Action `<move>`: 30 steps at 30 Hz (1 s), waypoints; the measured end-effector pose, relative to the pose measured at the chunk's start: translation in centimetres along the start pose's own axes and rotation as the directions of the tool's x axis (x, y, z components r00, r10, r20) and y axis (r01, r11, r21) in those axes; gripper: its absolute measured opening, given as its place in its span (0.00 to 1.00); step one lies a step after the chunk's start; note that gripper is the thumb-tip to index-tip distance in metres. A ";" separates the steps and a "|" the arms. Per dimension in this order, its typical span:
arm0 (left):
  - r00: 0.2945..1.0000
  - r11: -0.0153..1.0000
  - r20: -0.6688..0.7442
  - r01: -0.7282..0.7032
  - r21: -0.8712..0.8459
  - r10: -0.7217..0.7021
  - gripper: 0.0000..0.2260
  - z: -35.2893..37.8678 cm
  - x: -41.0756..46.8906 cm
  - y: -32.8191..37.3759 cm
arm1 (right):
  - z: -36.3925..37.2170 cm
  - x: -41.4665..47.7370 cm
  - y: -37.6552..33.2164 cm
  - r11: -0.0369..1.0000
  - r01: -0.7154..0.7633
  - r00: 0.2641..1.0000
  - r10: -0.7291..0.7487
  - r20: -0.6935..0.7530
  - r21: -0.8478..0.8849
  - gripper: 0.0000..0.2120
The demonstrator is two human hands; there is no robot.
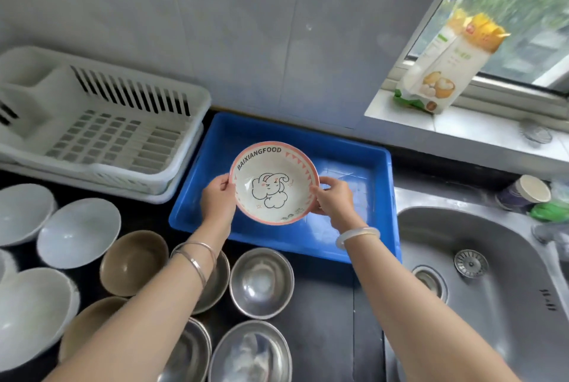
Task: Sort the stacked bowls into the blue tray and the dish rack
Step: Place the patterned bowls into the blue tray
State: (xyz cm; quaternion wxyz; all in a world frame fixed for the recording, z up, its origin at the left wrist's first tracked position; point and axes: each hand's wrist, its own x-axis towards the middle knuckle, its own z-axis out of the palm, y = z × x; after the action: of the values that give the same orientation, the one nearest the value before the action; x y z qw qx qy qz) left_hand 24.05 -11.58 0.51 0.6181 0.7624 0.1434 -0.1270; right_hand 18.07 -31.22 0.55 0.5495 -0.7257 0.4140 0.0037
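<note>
I hold a pink-rimmed elephant bowl (274,183) above the blue tray (354,240), tilted toward me so its inside shows. My left hand (218,198) grips its left rim and my right hand (331,196) grips its right rim. The tray holds nothing else that I can see. The white dish rack (101,122) stands to the tray's left against the wall, with nothing in it. On the dark counter near me sit white bowls (78,232), brown bowls (134,261) and steel bowls (261,281).
A steel sink (480,283) lies to the right of the tray. On the window sill stands a food bag (446,70). A paper cup (523,193) and something green (549,210) sit at the sink's far right edge.
</note>
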 end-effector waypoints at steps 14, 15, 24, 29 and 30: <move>0.977 0.977 0.067 0.207 -0.044 -0.204 0.10 -1.3 4.5 -2.2 | 4.6 0.1 1.3 0.958 -0.178 0.981 0.153 0.121 0.225 0.14; 0.963 0.962 0.092 0.261 -0.084 -0.253 0.11 -1.5 4.4 -2.2 | 4.5 -0.2 1.4 0.951 -0.198 0.973 0.162 0.163 0.239 0.14; 0.933 0.911 0.107 0.360 -0.203 -0.344 0.10 -1.7 4.9 -3.1 | 5.5 -0.9 1.4 0.834 -0.282 0.937 0.134 0.321 0.474 0.17; 0.910 0.835 0.178 0.414 -0.363 -0.374 0.11 -1.5 5.9 -2.8 | 7.6 0.2 0.0 0.788 -0.287 0.944 0.136 0.300 0.545 0.18; 0.902 0.813 0.199 0.432 -0.392 -0.384 0.12 -1.5 6.0 -2.6 | 8.0 0.4 -0.3 0.785 -0.284 0.946 0.135 0.295 0.551 0.18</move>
State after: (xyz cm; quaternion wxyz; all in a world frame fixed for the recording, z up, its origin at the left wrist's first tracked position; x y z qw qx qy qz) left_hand 28.68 -9.22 -3.82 0.7347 0.5518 0.2934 -0.2640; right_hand 22.11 -25.10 -2.59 0.7882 -0.4639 0.4038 0.0249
